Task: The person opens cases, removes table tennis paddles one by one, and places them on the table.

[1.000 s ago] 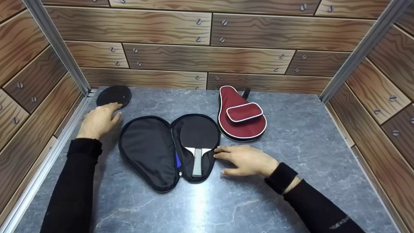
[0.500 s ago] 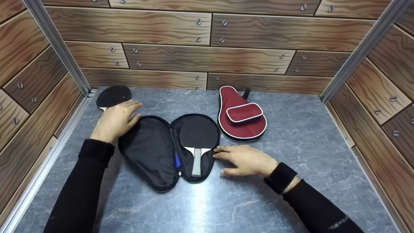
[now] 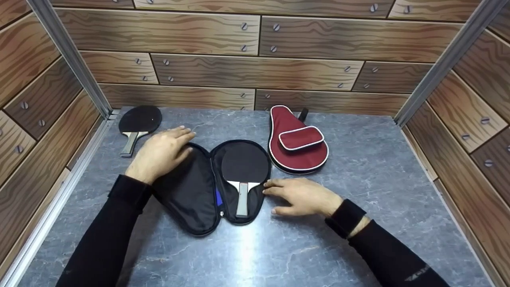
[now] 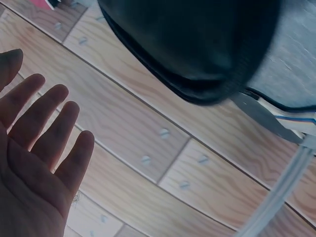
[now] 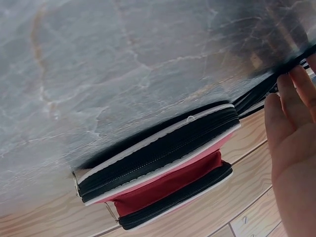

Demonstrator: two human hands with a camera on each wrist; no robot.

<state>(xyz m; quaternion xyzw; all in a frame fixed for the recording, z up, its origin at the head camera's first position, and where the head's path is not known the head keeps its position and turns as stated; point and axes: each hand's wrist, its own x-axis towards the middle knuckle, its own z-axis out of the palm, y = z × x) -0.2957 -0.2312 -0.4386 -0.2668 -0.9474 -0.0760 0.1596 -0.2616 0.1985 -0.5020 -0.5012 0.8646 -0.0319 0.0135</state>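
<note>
An unzipped black paddle case lies spread on the table, its lid flap folded out to the left. In its right half rests a table tennis paddle, black face up, grey handle toward me. My left hand hovers over the upper left of the flap, fingers straight and holding nothing; the left wrist view shows the empty palm. The fingertips of my right hand touch the case's right edge beside the paddle, fingers relaxed. A second black paddle lies at the far left, behind my left hand.
A red paddle case with white piping and a small zipped front pocket lies behind my right hand. Wood-patterned walls enclose the grey marbled table at the back and on both sides.
My left hand has moved right and slightly nearer, from the second paddle to above the case's flap, uncovering that paddle's handle. My right hand has stayed in place.
</note>
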